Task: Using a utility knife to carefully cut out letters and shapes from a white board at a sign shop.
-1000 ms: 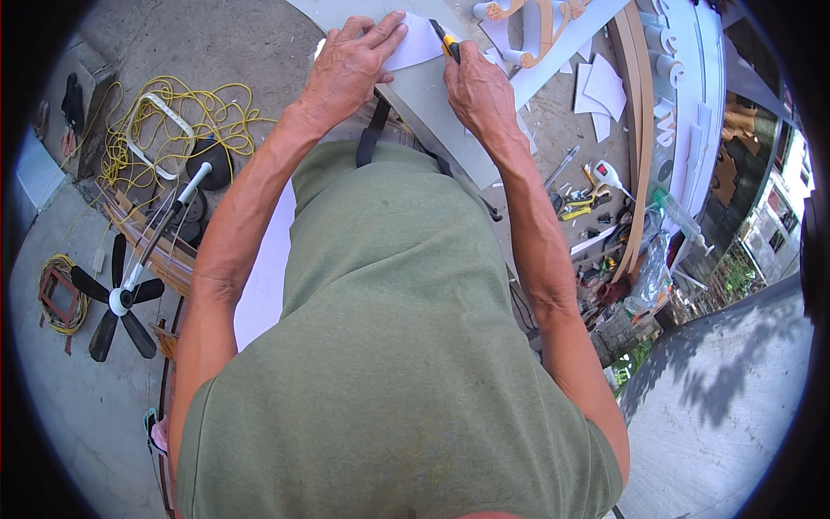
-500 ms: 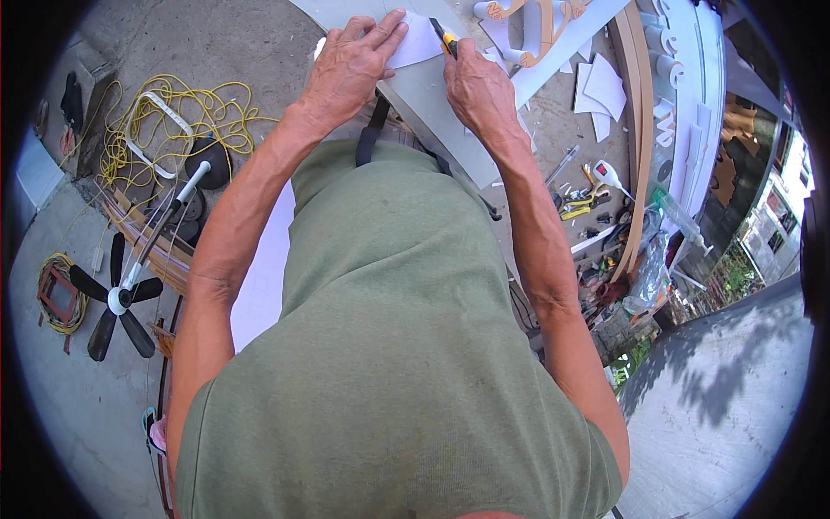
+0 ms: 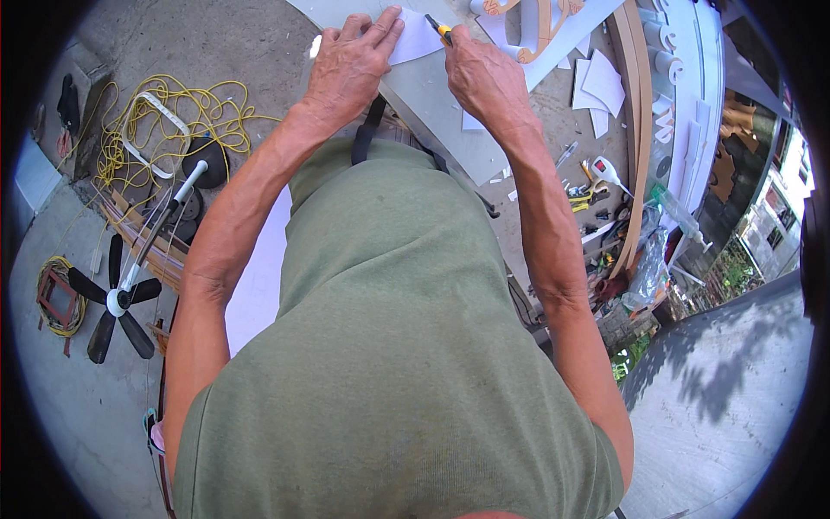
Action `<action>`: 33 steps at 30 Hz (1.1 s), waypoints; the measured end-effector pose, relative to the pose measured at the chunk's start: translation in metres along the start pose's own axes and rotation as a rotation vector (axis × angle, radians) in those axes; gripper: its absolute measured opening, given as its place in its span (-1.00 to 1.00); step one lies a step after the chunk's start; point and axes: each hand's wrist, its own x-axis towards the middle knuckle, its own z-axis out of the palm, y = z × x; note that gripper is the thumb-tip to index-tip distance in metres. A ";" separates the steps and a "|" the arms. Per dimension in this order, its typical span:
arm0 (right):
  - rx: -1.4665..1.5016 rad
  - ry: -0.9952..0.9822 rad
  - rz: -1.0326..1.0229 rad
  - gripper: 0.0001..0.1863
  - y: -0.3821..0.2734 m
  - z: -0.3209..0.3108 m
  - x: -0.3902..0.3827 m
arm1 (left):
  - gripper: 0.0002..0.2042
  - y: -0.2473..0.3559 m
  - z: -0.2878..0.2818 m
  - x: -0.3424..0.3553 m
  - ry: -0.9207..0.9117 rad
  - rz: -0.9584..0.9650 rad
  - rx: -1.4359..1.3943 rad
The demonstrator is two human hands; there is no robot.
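The left hand [image 3: 350, 69] is pressing slightly spread fingers on a smooth white sheet [image 3: 418, 40], which is lying on the grey surface [image 3: 437, 112]. The right hand [image 3: 486, 78] is pinching a yellow-and-black cutter [image 3: 443, 32], hiding its rear handle; blade contact is proving unclear.

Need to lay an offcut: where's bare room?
Bare: grey board this side of the white sheet, between left hand and right hand; concrete between left hand and yellow cable. Crowded: right of the right forearm, with tools and white pieces.
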 end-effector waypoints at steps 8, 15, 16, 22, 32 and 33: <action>0.055 -0.033 0.131 -0.85 -0.014 0.004 -0.005 | -0.29 0.003 0.000 0.000 0.005 -0.024 -0.017; 0.087 0.053 0.129 -0.77 -0.013 0.020 -0.007 | -0.30 0.003 0.003 0.000 0.038 -0.023 -0.029; 0.089 0.042 0.137 -0.77 -0.014 0.020 -0.007 | -0.30 0.003 0.003 0.000 0.038 -0.024 -0.028; 0.102 0.033 0.187 -0.78 -0.022 0.025 -0.010 | -0.30 0.004 0.009 0.000 0.034 -0.034 0.019; 0.174 0.029 0.240 -0.74 -0.030 0.026 -0.011 | -0.32 0.003 0.007 0.001 0.038 -0.040 0.011; 0.173 0.030 0.241 -0.74 -0.032 0.024 -0.011 | -0.32 0.003 0.007 0.001 0.035 -0.039 0.008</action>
